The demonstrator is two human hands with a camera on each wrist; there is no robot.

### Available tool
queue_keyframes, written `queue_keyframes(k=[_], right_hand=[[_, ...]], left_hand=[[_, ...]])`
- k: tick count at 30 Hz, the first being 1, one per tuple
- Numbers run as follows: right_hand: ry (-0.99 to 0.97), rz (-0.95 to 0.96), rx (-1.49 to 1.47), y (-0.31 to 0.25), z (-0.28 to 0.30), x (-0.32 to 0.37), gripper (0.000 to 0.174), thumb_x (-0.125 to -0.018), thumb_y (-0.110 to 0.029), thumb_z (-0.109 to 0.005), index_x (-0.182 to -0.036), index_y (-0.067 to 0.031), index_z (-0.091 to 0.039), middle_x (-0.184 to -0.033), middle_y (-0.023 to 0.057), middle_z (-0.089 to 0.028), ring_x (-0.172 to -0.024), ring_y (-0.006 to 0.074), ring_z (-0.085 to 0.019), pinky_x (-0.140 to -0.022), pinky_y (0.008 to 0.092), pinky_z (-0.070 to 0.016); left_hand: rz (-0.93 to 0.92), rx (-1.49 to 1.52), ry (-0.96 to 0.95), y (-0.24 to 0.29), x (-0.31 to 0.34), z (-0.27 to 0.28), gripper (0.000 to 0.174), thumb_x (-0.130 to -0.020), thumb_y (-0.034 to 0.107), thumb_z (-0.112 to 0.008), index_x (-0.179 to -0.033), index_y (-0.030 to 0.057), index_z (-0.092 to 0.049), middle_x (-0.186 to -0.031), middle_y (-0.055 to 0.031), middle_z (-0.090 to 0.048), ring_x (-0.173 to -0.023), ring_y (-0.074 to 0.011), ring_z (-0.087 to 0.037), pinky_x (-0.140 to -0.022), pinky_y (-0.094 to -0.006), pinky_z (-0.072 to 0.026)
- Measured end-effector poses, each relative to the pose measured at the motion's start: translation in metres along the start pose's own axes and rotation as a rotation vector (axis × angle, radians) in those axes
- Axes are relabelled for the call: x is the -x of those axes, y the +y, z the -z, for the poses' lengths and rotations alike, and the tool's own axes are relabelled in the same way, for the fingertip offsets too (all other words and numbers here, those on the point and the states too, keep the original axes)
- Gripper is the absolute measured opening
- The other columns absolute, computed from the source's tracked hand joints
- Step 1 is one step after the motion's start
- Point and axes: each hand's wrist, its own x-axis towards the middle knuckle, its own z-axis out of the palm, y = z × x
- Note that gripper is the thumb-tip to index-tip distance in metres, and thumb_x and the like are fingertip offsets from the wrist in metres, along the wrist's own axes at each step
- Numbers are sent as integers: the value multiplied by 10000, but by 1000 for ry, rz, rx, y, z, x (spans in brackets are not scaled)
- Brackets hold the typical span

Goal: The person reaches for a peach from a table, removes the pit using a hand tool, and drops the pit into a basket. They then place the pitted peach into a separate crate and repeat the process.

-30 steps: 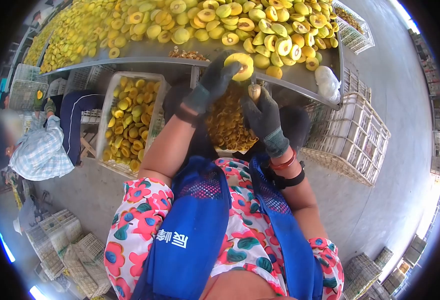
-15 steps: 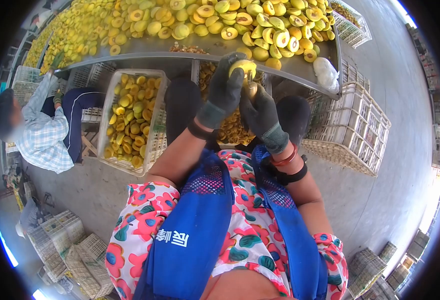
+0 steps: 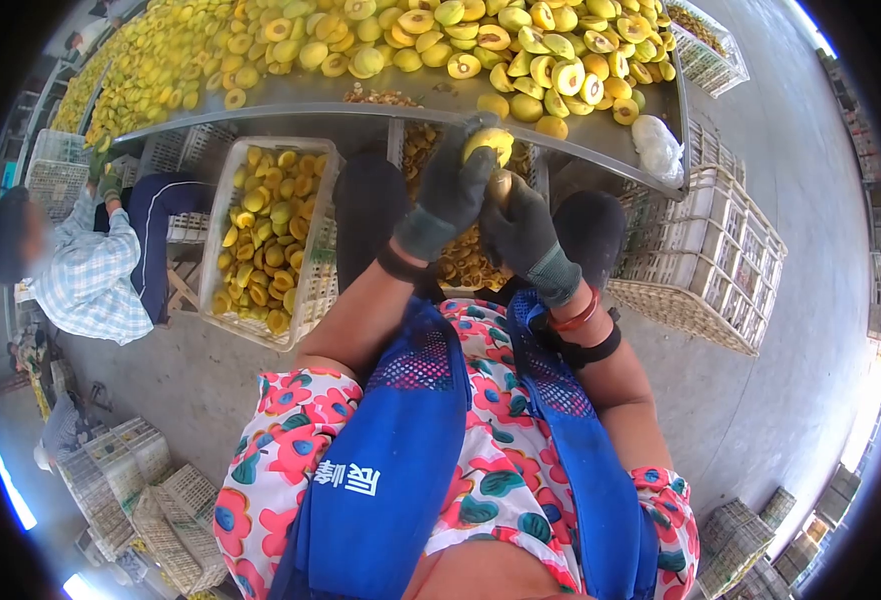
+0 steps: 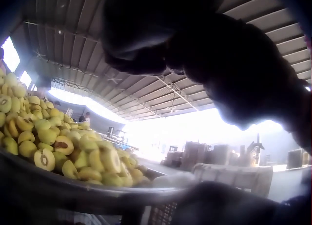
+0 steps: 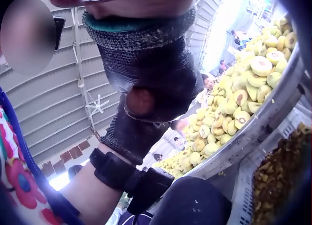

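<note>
In the head view my left hand (image 3: 449, 190), in a dark knit glove, holds a yellow peach half (image 3: 489, 145) over the table's front edge. Close beside it, my gloved right hand (image 3: 521, 232) grips a tool by its rounded wooden handle (image 3: 501, 186); the tool's working end is hidden. The handle's butt points up towards the head camera, just below the fruit. Both gloves overlap in the right wrist view, the right hand (image 5: 146, 69) in front. The left wrist view shows only a dark outline of the left hand (image 4: 214, 59) against the roof.
A metal table (image 3: 401, 92) carries a large heap of peach halves (image 3: 561, 60) and a white plastic bag (image 3: 656, 150). A crate of fruit (image 3: 323, 230) stands left, scraps (image 3: 466, 262) lie below the hands, and white crates (image 3: 701, 250) stand right. Another person (image 3: 91, 270) sits left.
The peach half was tilted with its cut face showing one second ago; now its rounded side shows. Both hands have drawn closer together. The tool's metal part has gone out of sight.
</note>
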Motion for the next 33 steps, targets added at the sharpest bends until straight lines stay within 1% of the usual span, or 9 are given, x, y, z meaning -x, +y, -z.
queue_keyframes(k=[6,9,12,16,18,21,25,28,33], right_hand=[[-111,-115,-288,-7,5,4,190,-899,-47,-487,-1080,-6,-530,-793,37,-580,-636,65,-542,-534,212,-435],[-318,-240,-517,-4,20,4,166,-913,-73,-489,-1061,-11,-535,-754,30,-572,-606,56,-534,-510,210,-428],[-244,-219,-317,-6,15,3,161,-922,-90,-490,-1063,-22,-529,-693,15,-551,-554,55,-526,-472,215,-425],[-98,-21,-112,5,4,0,119,-930,-137,-512,-1001,-43,-506,-648,14,-513,-495,95,-493,-440,238,-394],[-183,-204,-247,-7,10,3,169,-914,-100,-521,-1054,-6,-533,-723,36,-583,-590,104,-574,-526,250,-467],[-277,-272,-363,-10,16,3,182,-905,-98,-537,-1056,4,-542,-774,49,-601,-656,113,-592,-584,260,-480],[-62,59,11,0,0,1,146,-915,-101,-522,-1032,-18,-545,-691,31,-559,-554,89,-541,-494,237,-434],[-149,-35,-160,-1,1,2,123,-924,-120,-514,-1004,-33,-546,-619,15,-515,-458,69,-478,-412,224,-382],[-400,-298,-374,-16,16,7,159,-923,-192,-531,-965,-38,-538,-609,7,-497,-439,90,-458,-402,238,-370]], left_hand=[[9,42,-20,0,-2,2,426,-933,341,-472,-1187,1,-515,-1105,-169,-574,-994,-281,-590,-854,-350,-470],[-2,21,-41,2,-1,4,448,-929,356,-478,-1194,-4,-505,-1104,-181,-574,-985,-292,-594,-852,-349,-471],[-58,-41,-56,-3,-2,6,452,-924,348,-492,-1199,-10,-496,-1099,-182,-575,-979,-300,-596,-854,-352,-471],[-41,-24,-89,-2,1,6,426,-926,306,-495,-1206,-15,-492,-1112,-193,-566,-996,-314,-588,-864,-363,-466],[-90,-55,-91,-2,1,9,419,-928,294,-493,-1208,-19,-489,-1117,-198,-560,-1001,-321,-584,-868,-366,-464],[-88,-12,-139,2,1,11,492,-961,396,-450,-1233,-12,-488,-1202,-158,-531,-1119,-270,-519,-970,-363,-402],[-82,-20,-136,-3,2,11,459,-954,366,-455,-1208,-14,-503,-1180,-164,-538,-1079,-272,-540,-933,-361,-425],[-28,50,-90,-7,5,7,449,-933,354,-484,-1183,-17,-505,-1114,-172,-564,-987,-264,-585,-852,-346,-471],[147,200,-116,-20,9,10,447,-915,385,-528,-1118,-11,-556,-988,-130,-627,-892,-201,-617,-783,-308,-499]])
